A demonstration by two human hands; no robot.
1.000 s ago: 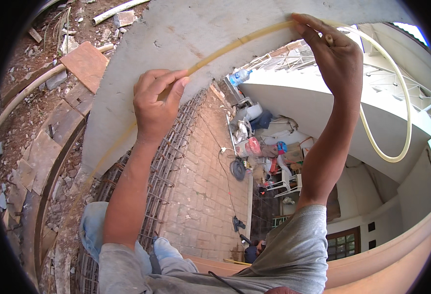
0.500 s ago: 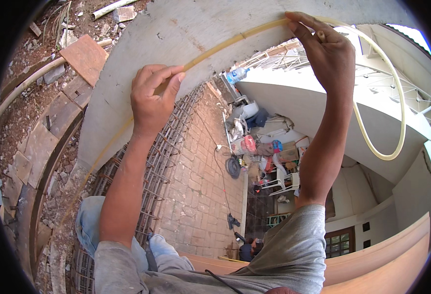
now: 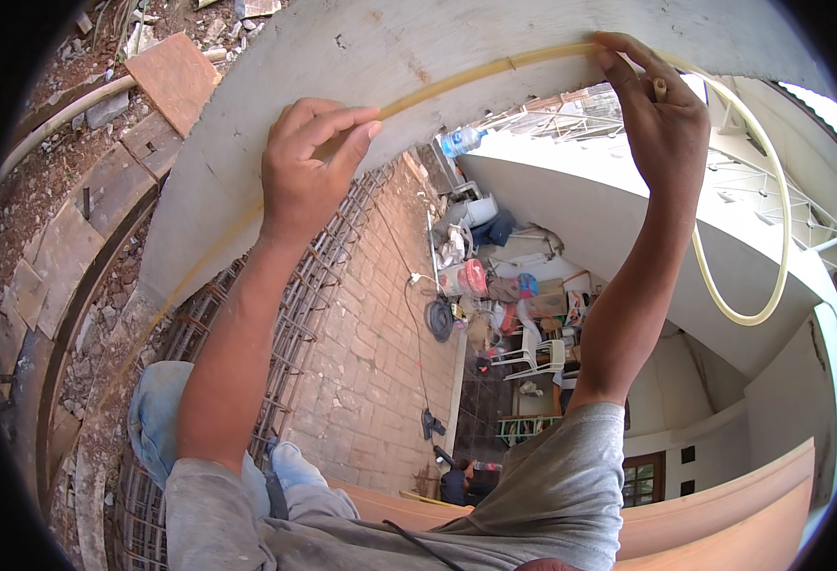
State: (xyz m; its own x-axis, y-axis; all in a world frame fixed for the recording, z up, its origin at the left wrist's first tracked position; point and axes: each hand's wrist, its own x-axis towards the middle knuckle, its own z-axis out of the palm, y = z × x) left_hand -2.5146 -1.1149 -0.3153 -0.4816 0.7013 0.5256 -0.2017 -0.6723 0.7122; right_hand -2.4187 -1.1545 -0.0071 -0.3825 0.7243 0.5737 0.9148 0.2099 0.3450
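A thin yellowish hose [image 3: 494, 71] is held stretched along a grey concrete slab [image 3: 247, 171] that curves across the upper part of the view. The left hand [image 3: 309, 171] is pressed against the slab's face, its fingers [image 3: 342, 119] curled narrowly over the hose so that it is pinched against the concrete. The right hand [image 3: 661, 124] is raised at the slab's upper edge, and the hose is pinned there under its closed fingers; a short end piece appears to stick up between them, though this is hard to make out. From the right hand, the hose is seen to hang free in a wide loop [image 3: 770, 238] in front of a white balcony wall [image 3: 628, 209]. To the left of the left hand, the hose is carried on down along the slab's lower edge.

Below the slab, a grid of steel reinforcing bars [image 3: 285, 324] is laid over a brick-paved surface [image 3: 380, 381]. Far below, a yard is seen with white plastic chairs [image 3: 532, 354], bundles and a coiled dark cable [image 3: 439, 319]. A plastic bottle [image 3: 461, 141] is set on a ledge just under the slab. Flat wooden boards [image 3: 176, 81] and rubble are scattered at the upper left. A grey shirt [image 3: 551, 495] and blue trousers [image 3: 157, 419] are visible at the lower edge.
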